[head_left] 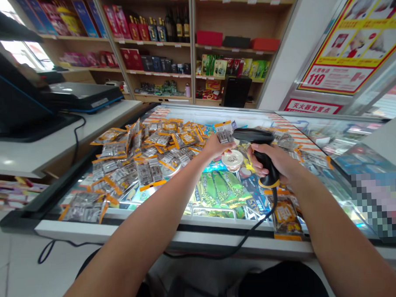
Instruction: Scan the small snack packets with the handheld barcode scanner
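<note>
1. Packet of clear plastic with orange ends (224,132), seen in the head view, is pinched in the left hand (214,148) above the freezer, the grip closed on it, apparently to keep it steady before the scanner.
2. Pistol-shaped black scanner with yellow trim (254,136) fills the right hand (279,160), whose grip is wrapped round the handle, nose toward the packet; its black cord (244,240) hangs slack, presumably leaving room to move.
3. Similar orange-ended packets (183,139) lie heaped on the white-rimmed, glass-topped chest freezer (90,232), its flat top a likely convenience; green packages (216,189) show below.
4. White worktop (114,118) at left carries a dark flat scale (84,92); behind, tan wooden shelving (241,17) holds bottles (178,26) and a red-and-yellow poster (351,41) hangs at right.
</note>
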The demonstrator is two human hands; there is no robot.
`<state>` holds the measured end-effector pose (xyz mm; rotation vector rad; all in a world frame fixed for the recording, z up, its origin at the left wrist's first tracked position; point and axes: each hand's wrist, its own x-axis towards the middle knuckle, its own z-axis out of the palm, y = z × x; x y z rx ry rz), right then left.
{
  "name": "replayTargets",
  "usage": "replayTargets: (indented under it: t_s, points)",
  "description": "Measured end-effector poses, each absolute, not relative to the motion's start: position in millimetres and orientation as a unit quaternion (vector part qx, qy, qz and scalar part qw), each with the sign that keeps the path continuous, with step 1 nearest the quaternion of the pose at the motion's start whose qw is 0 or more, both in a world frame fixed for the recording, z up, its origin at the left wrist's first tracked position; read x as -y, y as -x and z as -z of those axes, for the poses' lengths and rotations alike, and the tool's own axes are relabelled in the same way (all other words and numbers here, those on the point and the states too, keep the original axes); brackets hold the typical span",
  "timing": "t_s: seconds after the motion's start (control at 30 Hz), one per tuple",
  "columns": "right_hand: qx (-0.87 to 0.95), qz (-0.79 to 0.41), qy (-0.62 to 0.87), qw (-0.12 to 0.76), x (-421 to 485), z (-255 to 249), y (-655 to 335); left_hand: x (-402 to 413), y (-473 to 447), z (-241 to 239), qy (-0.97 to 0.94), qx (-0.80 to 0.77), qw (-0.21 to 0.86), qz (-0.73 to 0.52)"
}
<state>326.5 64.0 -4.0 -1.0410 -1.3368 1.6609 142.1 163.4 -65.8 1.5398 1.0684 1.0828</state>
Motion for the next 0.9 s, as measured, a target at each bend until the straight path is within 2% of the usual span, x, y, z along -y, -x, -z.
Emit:
replayTargets:
  t_s: [0.43,0.5,0.67,0.73,0.8,0.9]
  points:
    - [0.498,-0.646,0.427,0.390,-68.1,5.1,-327.4,-160.4,-146.7,62.7,-0.665,-0.454,0.446,-0.390]
    - [0.498,-0.650,0.412,0.399,-69.0,5.0,-329.0,-160.0,-145.0,60.1,-0.699,-0.459,0.381,-0.394]
    - [0.452,-0.658,0.391,0.458,-72.3,0.3,-336.7,-151.3,-123.6,41.2,-0.746,-0.570,0.020,-0.343]
    - [0.425,-0.656,0.389,0.487,-73.4,-3.1,-340.6,-150.3,-110.1,34.8,-0.715,-0.623,-0.076,-0.307]
    - [0.403,-0.654,0.382,0.514,-74.2,-7.0,-345.2,-153.3,-96.7,32.9,-0.684,-0.660,-0.122,-0.286]
    - [0.368,-0.656,0.362,0.551,-75.3,-13.5,-355.0,-162.1,-79.9,36.2,-0.645,-0.711,-0.125,-0.251]
